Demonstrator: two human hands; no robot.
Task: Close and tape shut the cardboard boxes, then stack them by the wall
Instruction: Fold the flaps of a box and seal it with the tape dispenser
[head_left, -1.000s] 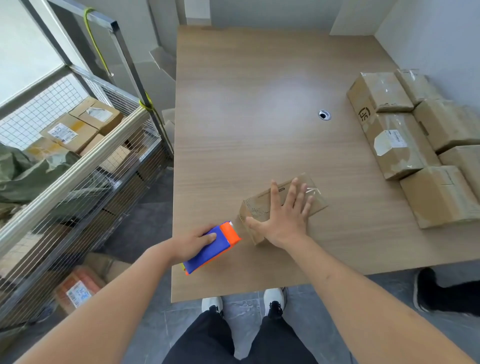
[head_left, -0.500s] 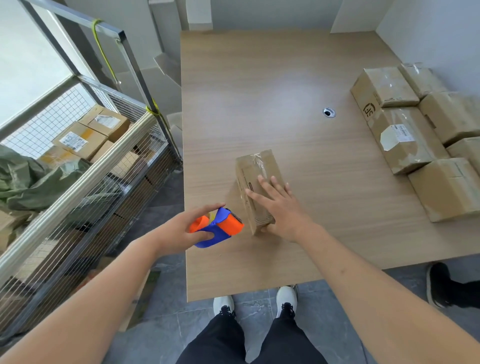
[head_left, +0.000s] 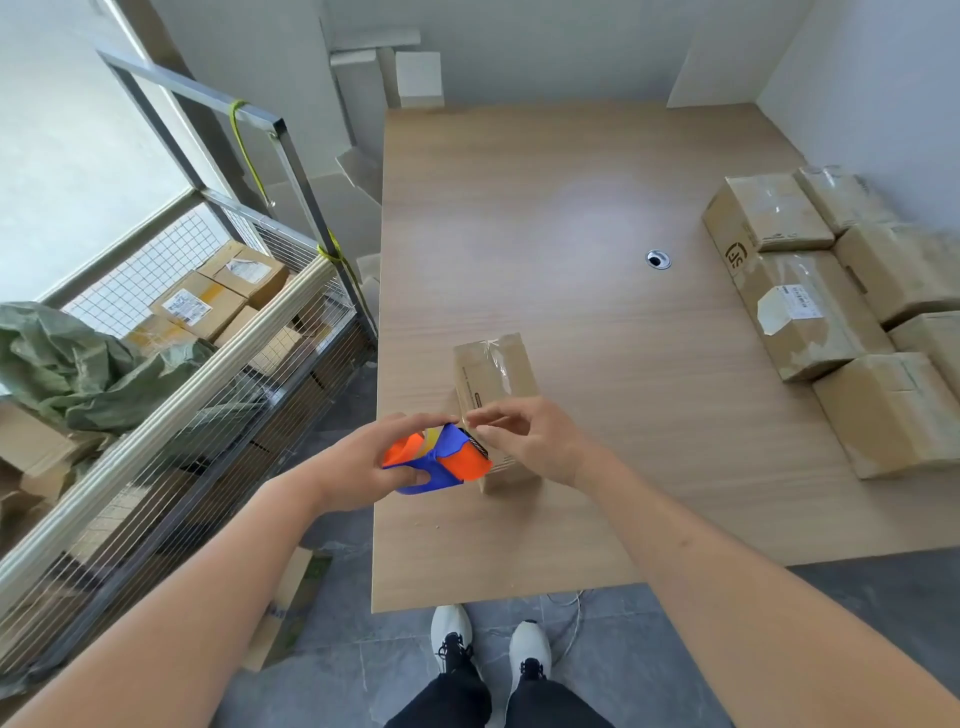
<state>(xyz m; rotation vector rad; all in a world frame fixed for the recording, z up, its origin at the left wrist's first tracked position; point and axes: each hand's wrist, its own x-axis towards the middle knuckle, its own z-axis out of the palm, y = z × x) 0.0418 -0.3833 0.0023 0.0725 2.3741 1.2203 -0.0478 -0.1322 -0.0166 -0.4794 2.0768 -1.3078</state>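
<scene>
A small cardboard box (head_left: 493, 374) lies lengthwise on the wooden table (head_left: 571, 218) near its left front edge, with clear tape across its top. My left hand (head_left: 358, 462) grips a blue and orange tape dispenser (head_left: 441, 460) just in front of the box. My right hand (head_left: 524, 436) hovers over the box's near end, thumb and fingers drawn together at the dispenser's toothed edge. Whether tape is pinched there I cannot tell. Several taped boxes (head_left: 810, 312) lie along the right wall.
A metal wire cage cart (head_left: 171, 364) with more cardboard boxes (head_left: 208, 301) and a green sack (head_left: 78, 364) stands left of the table. A round cable hole (head_left: 658, 259) sits mid-table. My white shoes (head_left: 488, 644) stand on the grey floor at the table's front edge.
The box was turned from crosswise to lengthwise. My right hand lifted off its top and came to the dispenser's edge. My left hand raised the dispenser toward the box's near end.
</scene>
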